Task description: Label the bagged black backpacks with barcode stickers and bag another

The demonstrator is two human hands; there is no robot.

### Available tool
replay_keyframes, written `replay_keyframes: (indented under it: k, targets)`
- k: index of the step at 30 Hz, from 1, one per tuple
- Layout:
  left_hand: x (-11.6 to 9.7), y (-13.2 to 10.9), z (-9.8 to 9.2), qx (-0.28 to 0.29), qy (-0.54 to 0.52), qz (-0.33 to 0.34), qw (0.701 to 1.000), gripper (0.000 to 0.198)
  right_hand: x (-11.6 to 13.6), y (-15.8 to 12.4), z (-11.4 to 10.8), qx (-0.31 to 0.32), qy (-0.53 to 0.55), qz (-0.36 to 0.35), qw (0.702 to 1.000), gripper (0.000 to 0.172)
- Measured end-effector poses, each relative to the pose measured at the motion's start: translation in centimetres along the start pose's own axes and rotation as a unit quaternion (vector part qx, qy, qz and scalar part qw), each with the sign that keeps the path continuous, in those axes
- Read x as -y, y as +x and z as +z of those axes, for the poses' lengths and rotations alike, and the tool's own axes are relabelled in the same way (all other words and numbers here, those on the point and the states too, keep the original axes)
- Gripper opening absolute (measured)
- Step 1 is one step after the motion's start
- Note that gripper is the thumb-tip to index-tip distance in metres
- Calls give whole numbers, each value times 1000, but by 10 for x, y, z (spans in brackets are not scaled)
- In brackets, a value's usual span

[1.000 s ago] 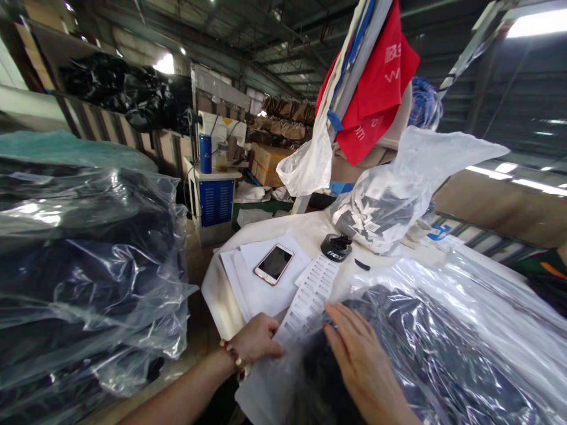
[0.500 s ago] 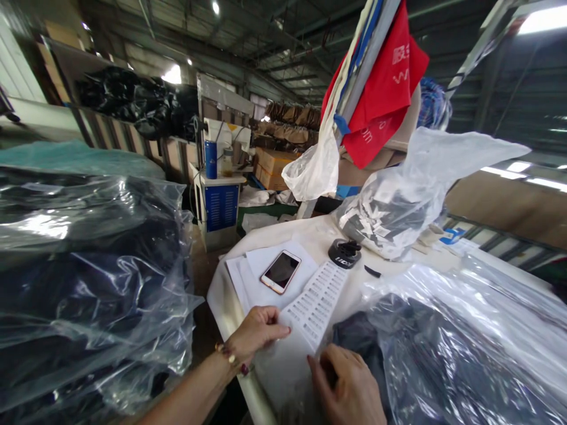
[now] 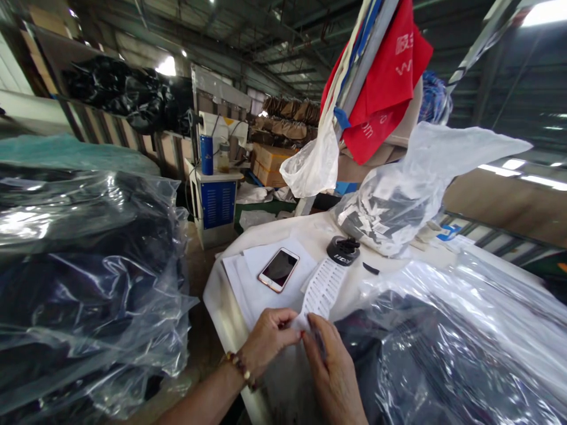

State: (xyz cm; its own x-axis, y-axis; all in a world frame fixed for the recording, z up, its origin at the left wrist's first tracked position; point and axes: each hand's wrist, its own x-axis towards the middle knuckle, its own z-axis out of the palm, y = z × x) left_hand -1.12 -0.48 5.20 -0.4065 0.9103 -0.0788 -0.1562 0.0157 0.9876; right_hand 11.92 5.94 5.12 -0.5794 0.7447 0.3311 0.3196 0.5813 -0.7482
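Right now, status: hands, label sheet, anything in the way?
Left hand, right hand pinching near end of label sheet. Label sheet bowed, print showing. Black ring at far end, might snag it; phone left of it.

the left hand (image 3: 269, 341) and right hand (image 3: 335, 369) work close together over the tabletop (image 3: 305, 226), just inside its near left edge. the left forearm (image 3: 206, 391) slants across that edge, its thumb and forefinger pinched, the other fingers curled under. the right hand points away from the near side, back upward, fingers bent, thumb tip near the left thumb.
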Motion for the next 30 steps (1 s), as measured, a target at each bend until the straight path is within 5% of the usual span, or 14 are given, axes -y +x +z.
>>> replay_keyframes:
  k: [7, 19, 30]
  targets:
    - [-6, -1, 17, 22, -99, -32, 994, 17, 8, 7, -9, 23, 106, 154, 982, 42]
    - [2, 4, 24, 25, -82, -1, 996, 19, 7, 8, -11, 7, 139, 172, 975, 41]
    - [2, -1, 21, 13, -147, -56, 987, 25, 17, 9, -16, 2, 130, 202, 971, 42]
